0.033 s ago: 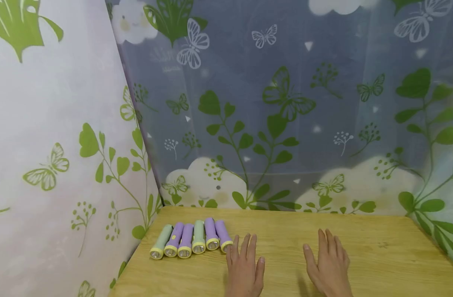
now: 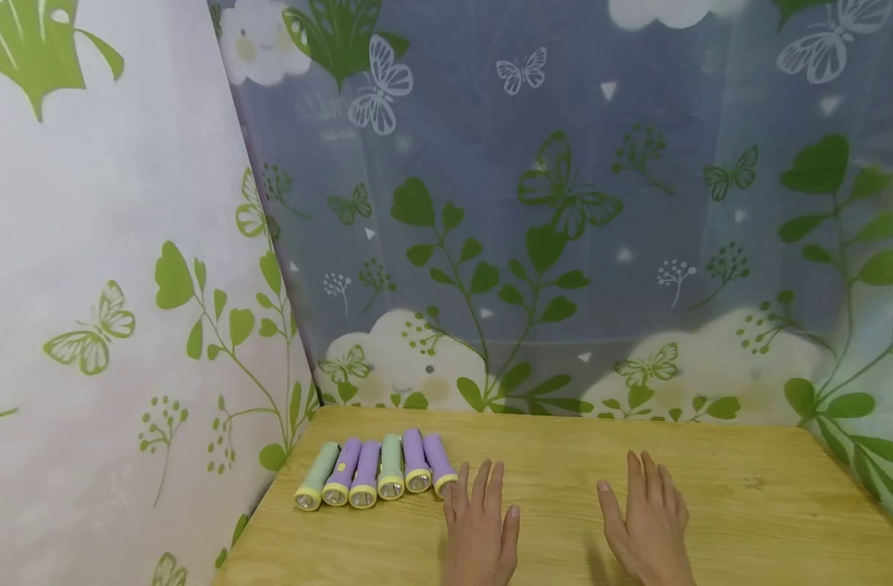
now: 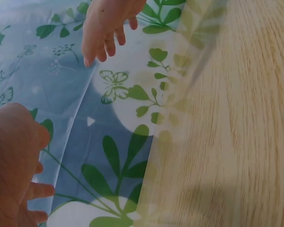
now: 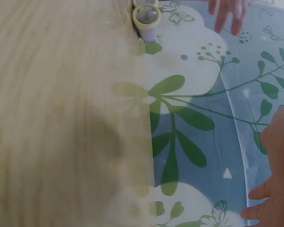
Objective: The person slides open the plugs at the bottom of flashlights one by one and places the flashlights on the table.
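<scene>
Several small flashlights lie side by side on the wooden table at its left, their yellow-rimmed lenses toward me. Two are pale green, a left-end flashlight (image 2: 318,476) and a middle flashlight (image 2: 391,465); the others are purple, among them the right-end purple flashlight (image 2: 439,460). My left hand (image 2: 481,529) is held with fingers extended, holding nothing; its outer fingers overlap the lens end of that purple flashlight in the head view, and contact cannot be told. Farther right, my right hand (image 2: 647,525) has its fingers extended too, with nothing in it. Both wrist views show the hands apart, above the table.
The wooden table (image 2: 563,472) meets a blue-grey printed curtain (image 2: 446,268) with leaves and butterflies at its back edge. A white printed curtain (image 2: 124,244) stands along the left side.
</scene>
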### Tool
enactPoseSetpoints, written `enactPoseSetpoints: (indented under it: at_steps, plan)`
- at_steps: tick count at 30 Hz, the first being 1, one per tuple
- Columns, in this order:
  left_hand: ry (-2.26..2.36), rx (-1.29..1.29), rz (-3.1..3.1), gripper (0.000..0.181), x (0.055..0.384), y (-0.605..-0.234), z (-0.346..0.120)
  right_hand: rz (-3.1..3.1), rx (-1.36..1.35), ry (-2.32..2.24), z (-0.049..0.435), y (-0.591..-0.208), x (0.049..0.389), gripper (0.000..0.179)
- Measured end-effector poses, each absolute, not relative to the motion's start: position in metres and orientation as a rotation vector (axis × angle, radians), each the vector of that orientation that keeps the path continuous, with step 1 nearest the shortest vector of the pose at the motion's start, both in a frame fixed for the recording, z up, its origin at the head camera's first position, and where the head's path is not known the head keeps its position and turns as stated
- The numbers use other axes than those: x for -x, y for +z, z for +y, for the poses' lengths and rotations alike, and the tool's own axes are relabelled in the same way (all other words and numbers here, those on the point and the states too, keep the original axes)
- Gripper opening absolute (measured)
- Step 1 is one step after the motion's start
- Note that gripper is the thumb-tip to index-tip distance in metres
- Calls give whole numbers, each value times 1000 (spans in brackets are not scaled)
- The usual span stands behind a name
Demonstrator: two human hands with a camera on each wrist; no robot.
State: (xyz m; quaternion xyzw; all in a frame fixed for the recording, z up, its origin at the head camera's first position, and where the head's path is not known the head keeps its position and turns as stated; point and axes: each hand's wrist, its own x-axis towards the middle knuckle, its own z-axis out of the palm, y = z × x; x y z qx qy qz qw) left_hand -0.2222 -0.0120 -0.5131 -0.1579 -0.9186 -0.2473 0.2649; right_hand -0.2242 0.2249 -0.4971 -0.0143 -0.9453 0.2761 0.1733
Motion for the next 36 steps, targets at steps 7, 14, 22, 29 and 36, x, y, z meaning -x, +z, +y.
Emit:
enactPoseSetpoints:
  at_steps: [7,14,22,29,36]
  plan:
    - [-721,434,-2539,50,225,-511,-14,-2637,38,757,229,-495,228,73]
    - [-659,454,-2497,48,230,-517,-17,-2693,57,791,233,-498,230,74]
    - [-686,447,-2594,50,235,-518,-26,-2749,91,813,235,-497,233,79]
    - [-668,457,-2585,49,238,-515,-37,-2715,56,817,231,-494,236,79]
    - [-561,431,-2620,51,240,-516,-48,-2685,1,792,227,-491,238,75]
